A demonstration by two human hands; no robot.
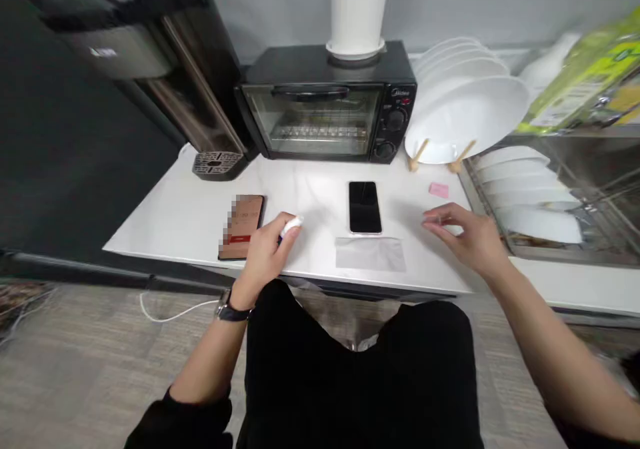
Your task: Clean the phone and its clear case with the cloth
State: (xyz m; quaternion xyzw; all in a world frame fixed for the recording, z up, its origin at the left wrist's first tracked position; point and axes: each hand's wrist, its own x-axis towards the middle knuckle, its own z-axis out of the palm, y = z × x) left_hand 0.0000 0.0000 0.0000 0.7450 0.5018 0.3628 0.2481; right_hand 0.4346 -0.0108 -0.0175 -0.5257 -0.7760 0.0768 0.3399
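Note:
My left hand (270, 245) is closed around a small white object with a bit of blue (294, 223), its kind mostly covered by the fingers. To the right, my right hand (467, 235) pinches thumb and forefinger together above the counter; whatever sits between them is too small and blurred to name. Between my hands a smartphone (365, 207) with a black screen lies flat. Just in front of it is a thin grey-white sheet (370, 254). Beside my left hand rests a second phone (247, 219) with a lit brown screen.
A black toaster oven (320, 122) stands at the back under a white cylindrical container (359, 9). A dispenser machine (200, 102) is on the left. White plates (470, 115) stand in a wooden rack near a pink note (439, 190). More dishes (530, 189) fill a right-hand drainer.

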